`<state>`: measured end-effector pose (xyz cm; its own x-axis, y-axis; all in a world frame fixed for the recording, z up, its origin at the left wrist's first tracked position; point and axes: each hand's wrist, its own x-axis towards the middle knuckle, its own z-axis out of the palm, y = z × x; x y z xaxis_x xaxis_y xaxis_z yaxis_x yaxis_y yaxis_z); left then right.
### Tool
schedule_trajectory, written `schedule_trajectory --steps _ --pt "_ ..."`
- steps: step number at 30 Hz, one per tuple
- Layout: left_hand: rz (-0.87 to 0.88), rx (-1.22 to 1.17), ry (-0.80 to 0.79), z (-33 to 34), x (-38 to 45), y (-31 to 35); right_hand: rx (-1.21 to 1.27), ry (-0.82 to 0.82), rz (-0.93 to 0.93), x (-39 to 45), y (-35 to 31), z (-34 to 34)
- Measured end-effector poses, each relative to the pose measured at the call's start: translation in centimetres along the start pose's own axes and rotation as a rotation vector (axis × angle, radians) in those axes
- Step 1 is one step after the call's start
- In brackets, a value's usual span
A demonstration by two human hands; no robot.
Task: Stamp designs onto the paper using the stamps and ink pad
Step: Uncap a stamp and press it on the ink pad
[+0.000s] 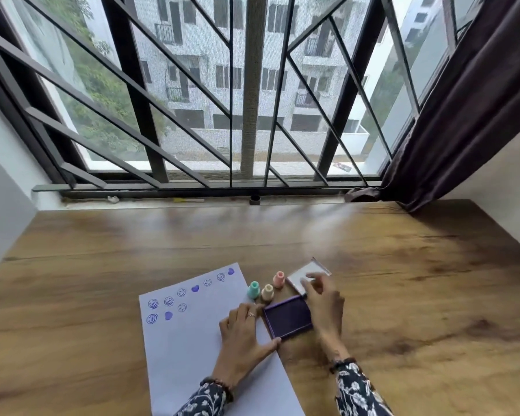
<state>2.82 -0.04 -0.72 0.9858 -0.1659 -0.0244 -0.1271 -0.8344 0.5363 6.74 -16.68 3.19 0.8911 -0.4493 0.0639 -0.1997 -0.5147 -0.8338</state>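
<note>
A white sheet of paper (192,340) lies on the wooden table (403,280), with several purple face and heart prints along its top. Three small stamps stand at its right edge: teal (253,290), beige (267,293) and pink (279,279). The open purple ink pad (288,317) sits just below them. My left hand (243,334) lies flat on the paper, fingers spread, thumb touching the pad's near left corner. My right hand (323,298) rests beside the pad, fingertips gripping the clear lid (302,274).
A barred window (246,100) with a sill runs along the table's far edge. A dark curtain (463,115) hangs at the right. A white wall borders the left side.
</note>
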Motion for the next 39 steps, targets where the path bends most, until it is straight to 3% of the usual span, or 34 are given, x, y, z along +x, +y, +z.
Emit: schedule_trajectory --steps 3,5,8,13,19,21,25,27,30,34,39 --pt "0.009 -0.017 -0.005 -0.1 0.0 0.1 -0.219 -0.233 -0.301 -1.8 -1.6 1.8" --pt "0.019 -0.039 -0.007 -0.2 -0.1 0.0 -0.38 -0.317 -0.407 -2.1 -2.1 2.7" --pt "0.034 -0.033 -0.01 -0.3 -0.3 -0.2 -0.416 -0.337 -0.412 -2.2 -2.1 3.0" --pt "0.033 -0.024 -0.021 -0.3 -0.3 -0.2 -0.183 -0.072 -0.262 -1.4 -1.6 2.0" --pt "0.041 -0.027 -0.031 -0.3 -0.2 -0.5 -0.309 -0.367 -0.301 1.2 -1.4 2.3" --pt "0.041 -0.03 -0.036 -0.4 -0.3 -0.4 -0.314 -0.359 -0.296 1.3 -1.6 2.2" --pt "0.04 -0.24 0.052 -1.4 -0.5 0.1 0.114 -0.204 -0.14 0.1 -2.8 0.0" --pt "0.014 -0.537 0.101 -2.6 -0.5 0.9 0.337 -0.26 -0.018 -1.2 -3.0 -1.3" --pt "-0.034 -0.953 0.051 -4.4 -0.4 2.7 0.496 -0.382 0.119 -3.6 -2.7 -2.5" --pt "-0.042 -1.034 0.075 -5.1 -0.3 4.0 0.543 -0.387 0.126 -6.0 -2.8 -3.7" --pt "-0.108 -1.091 -0.026 -4.9 -0.6 4.1 0.595 -0.372 0.135 -7.0 -2.9 -4.0"
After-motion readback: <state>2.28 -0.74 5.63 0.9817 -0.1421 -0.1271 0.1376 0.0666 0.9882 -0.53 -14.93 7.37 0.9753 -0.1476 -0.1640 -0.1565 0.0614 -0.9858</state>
